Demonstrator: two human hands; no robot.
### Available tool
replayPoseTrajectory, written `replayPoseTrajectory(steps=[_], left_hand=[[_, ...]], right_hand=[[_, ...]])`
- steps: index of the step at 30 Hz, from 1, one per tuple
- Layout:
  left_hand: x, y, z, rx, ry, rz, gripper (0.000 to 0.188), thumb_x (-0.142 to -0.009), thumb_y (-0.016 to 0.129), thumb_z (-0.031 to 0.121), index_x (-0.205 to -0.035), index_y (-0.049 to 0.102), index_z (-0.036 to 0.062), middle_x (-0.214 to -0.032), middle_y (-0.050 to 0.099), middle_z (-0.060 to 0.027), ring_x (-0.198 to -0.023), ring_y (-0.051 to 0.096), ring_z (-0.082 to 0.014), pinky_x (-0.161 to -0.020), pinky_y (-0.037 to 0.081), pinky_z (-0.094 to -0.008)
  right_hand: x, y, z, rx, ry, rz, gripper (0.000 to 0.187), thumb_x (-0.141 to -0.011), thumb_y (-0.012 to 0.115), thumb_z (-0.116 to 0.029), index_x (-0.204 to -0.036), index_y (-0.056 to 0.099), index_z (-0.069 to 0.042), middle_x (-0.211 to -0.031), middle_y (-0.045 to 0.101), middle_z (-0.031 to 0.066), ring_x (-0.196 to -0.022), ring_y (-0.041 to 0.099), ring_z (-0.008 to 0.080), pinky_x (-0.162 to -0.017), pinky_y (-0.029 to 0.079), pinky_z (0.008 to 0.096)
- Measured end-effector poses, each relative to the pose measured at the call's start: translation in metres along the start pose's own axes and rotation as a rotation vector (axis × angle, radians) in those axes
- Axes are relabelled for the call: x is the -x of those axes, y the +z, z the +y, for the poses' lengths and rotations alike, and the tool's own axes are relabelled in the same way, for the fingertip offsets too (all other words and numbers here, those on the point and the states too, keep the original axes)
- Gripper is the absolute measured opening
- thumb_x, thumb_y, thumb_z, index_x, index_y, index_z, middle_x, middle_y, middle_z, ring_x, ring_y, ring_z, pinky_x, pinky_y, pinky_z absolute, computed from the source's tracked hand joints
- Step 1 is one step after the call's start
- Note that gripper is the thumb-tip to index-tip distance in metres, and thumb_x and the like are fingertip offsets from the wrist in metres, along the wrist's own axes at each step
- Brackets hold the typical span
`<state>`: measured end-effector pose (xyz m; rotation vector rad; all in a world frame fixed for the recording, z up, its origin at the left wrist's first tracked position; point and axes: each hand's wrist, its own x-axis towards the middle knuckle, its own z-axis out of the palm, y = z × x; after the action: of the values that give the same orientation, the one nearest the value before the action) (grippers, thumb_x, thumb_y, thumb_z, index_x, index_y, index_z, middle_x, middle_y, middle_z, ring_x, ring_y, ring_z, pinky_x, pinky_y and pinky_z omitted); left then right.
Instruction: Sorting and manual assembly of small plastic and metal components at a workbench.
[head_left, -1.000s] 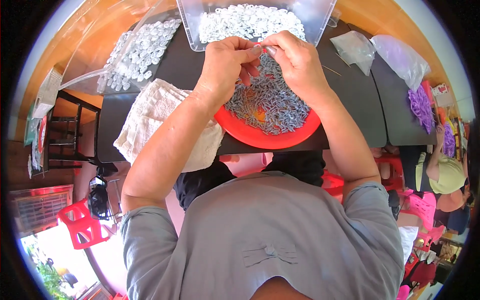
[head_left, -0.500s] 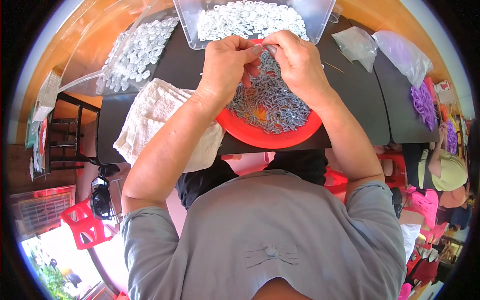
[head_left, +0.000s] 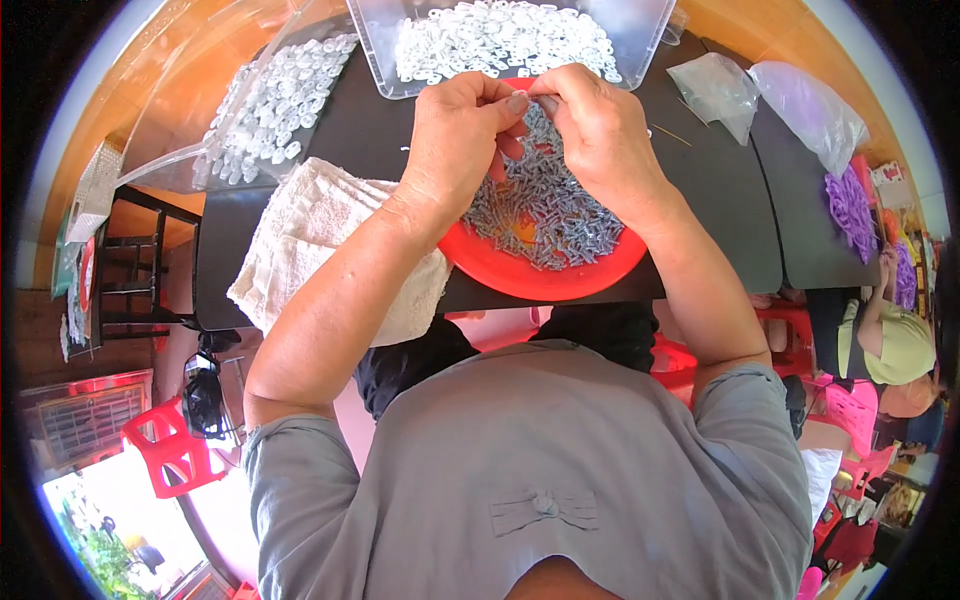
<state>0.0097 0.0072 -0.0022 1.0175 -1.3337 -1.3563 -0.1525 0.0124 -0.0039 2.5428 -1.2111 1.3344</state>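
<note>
My left hand [head_left: 462, 130] and my right hand [head_left: 605, 135] meet above the far side of a red basin [head_left: 555, 289]. The left thumb and index finger are closed on a small white plastic piece [head_left: 519, 94], which shows only partly. Right beside it, my right thumb and index finger pinch together; whatever they hold is too small and covered to name. Many small grey cylindrical parts [head_left: 560, 225] lie heaped in the basin under both hands. Just beyond my fingertips, a clear plastic bin [head_left: 372, 62] contains many small white pieces [head_left: 505, 42] with holes.
A folded cream cloth [head_left: 300, 240] lies on the dark table [head_left: 715, 200] by my left forearm. More white pieces [head_left: 285, 95] sit in a clear container at the far left. Clear plastic bags [head_left: 715, 90], thin sticks [head_left: 672, 136] and a purple bundle [head_left: 850, 215] are to the right. Another person [head_left: 888, 335] sits there.
My two hands stay pinched at nearly the same spot, and the right fingers have shifted slightly. The basin appears slightly farther right and nearer me.
</note>
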Motion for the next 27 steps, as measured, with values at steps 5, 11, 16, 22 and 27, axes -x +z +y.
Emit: replayPoseTrajectory(steps=[5, 11, 16, 22, 27], left_hand=[[0.001, 0.002, -0.003, -0.047, -0.001, 0.04, 0.013, -0.088, 0.062, 0.009, -0.085, 0.061, -0.0038, -0.068, 0.06, -0.0056, -0.054, 0.057, -0.0105, -0.039, 0.042, -0.024], [0.003, 0.006, -0.008, -0.069, 0.051, 0.113, 0.012, -0.086, 0.062, 0.006, -0.081, 0.061, -0.0046, -0.067, 0.059, -0.0054, -0.054, 0.056, -0.0105, -0.043, 0.043, -0.0246], [0.006, 0.009, -0.006, -0.092, 0.1, 0.131, 0.012, -0.086, 0.062, 0.005, -0.079, 0.06, -0.0052, -0.066, 0.058, -0.0059, -0.054, 0.054, -0.0098, -0.049, 0.044, -0.0253], [0.001, 0.004, -0.007, -0.01, -0.002, 0.102, 0.01, -0.087, 0.062, 0.006, -0.082, 0.061, -0.0031, -0.066, 0.058, -0.0044, -0.053, 0.054, -0.0096, -0.042, 0.042, -0.0235], [-0.001, 0.006, -0.007, 0.02, 0.004, 0.091, 0.013, -0.088, 0.063, 0.009, -0.084, 0.061, -0.0028, -0.066, 0.058, -0.0039, -0.052, 0.054, -0.0093, -0.038, 0.04, -0.0229]], right_hand=[[0.001, 0.006, -0.006, 0.081, -0.001, 0.026, 0.017, -0.079, 0.055, 0.01, -0.092, 0.055, -0.001, -0.081, 0.064, 0.0151, -0.074, 0.065, 0.032, -0.061, 0.051, 0.0369], [0.002, 0.017, -0.002, 0.037, -0.002, 0.057, 0.017, -0.077, 0.055, 0.011, -0.089, 0.054, -0.001, -0.077, 0.063, 0.0146, -0.072, 0.064, 0.0323, -0.06, 0.05, 0.0374], [0.001, 0.016, -0.005, 0.036, 0.016, 0.06, 0.016, -0.077, 0.055, 0.011, -0.088, 0.055, 0.0, -0.077, 0.062, 0.015, -0.072, 0.064, 0.0323, -0.06, 0.049, 0.0369], [0.001, 0.01, 0.001, -0.051, 0.039, 0.03, 0.017, -0.079, 0.056, 0.008, -0.092, 0.058, -0.001, -0.081, 0.064, 0.0153, -0.075, 0.065, 0.0324, -0.063, 0.051, 0.0363], [-0.001, 0.001, 0.002, -0.045, 0.042, 0.035, 0.017, -0.08, 0.057, 0.006, -0.095, 0.059, -0.001, -0.084, 0.065, 0.0147, -0.078, 0.066, 0.0321, -0.066, 0.052, 0.036]])
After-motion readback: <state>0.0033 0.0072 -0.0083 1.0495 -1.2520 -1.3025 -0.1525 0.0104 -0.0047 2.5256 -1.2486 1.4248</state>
